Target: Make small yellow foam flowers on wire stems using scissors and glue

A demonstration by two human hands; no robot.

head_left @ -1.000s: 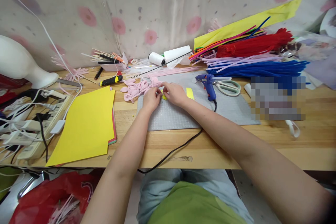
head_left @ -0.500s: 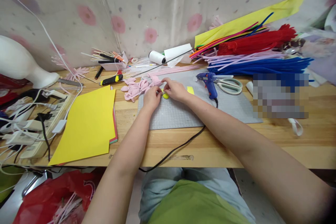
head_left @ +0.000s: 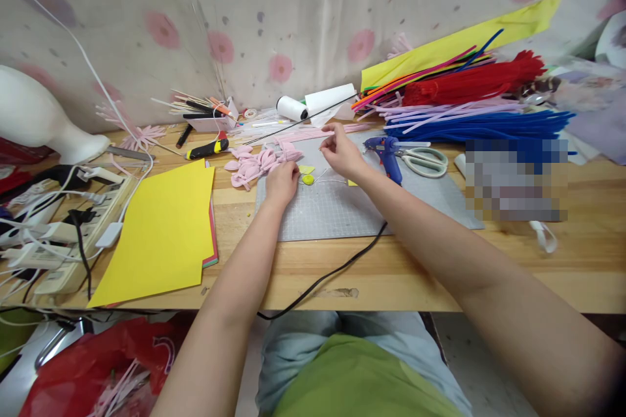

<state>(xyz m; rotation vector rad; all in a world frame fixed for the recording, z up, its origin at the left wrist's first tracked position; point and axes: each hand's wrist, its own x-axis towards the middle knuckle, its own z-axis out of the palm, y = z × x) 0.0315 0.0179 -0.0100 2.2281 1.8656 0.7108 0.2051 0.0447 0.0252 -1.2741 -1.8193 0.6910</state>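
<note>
My left hand (head_left: 282, 182) rests on the grey cutting mat (head_left: 323, 225), its fingers curled together; what they hold, if anything, is hidden. Just right of its fingertips lies a small round yellow-green piece (head_left: 308, 180), with a paler yellow-green scrap (head_left: 306, 170) behind it. A thin white strand (head_left: 335, 181) runs over the mat from there toward a yellow paper piece (head_left: 352, 183), partly covered by my right forearm. Above the mat my right hand (head_left: 341, 151) has thumb and fingertip in a pinch; anything between them is too small to name. Pink fuzzy bows (head_left: 249, 166) lie beside my left hand.
Right of my right hand are a blue glue gun (head_left: 390, 159) and scissors (head_left: 425, 161). Bundled red (head_left: 474, 81) and blue pipe cleaners (head_left: 474, 125) lie behind. At left are yellow sheets (head_left: 161, 228), a utility knife (head_left: 208, 148) and a power strip (head_left: 63, 273). A black cord (head_left: 323, 277) crosses the front.
My right hand has moved away from my left hand, up and to the right, uncovering the yellow-green pieces and the white strand. My left hand has barely moved.
</note>
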